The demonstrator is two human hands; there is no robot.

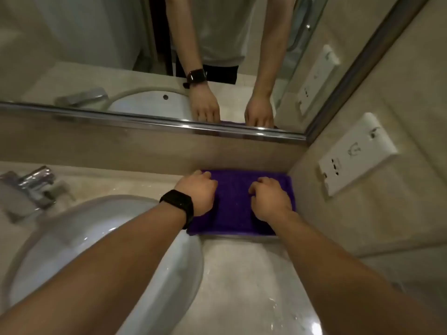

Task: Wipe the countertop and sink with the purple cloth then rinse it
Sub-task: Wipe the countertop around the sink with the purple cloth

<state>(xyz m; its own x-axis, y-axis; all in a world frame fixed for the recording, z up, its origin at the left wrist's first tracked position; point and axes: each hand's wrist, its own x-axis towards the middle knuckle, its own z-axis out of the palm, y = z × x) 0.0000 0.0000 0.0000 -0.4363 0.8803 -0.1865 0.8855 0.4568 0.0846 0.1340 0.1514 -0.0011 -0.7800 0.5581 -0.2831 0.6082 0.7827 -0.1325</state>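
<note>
1. Bottom of frame: the countertop (242,274) is pale stone with wet streaks and droplets. The white sink (60,238) fills the lower left, its rim just left of the cloth.
2. Middle: both forearms reach forward, and there is a black watch (177,201) on the left wrist.
3. The purple cloth (233,201) lies flat on the countertop at centre right, pushed into the corner where the back wall meets the side wall.
4. The left hand (199,192) sits on the cloth's far left part and the right hand (271,199) on its right half. Both are knuckles up with fingers bent down onto the fabric. I cannot tell whether they pinch it or only press.
5. Handling, as a judgement: the cloth looks soft, light and limp, probably damp. It should slide easily under flat pressure on wet stone but may bunch against the walls. It is best taken by an edge or gathered in the fist.
6. Far: a chrome tap (31,187) at left, a white wall socket (355,153) at right, and a mirror (96,44) above.
</note>
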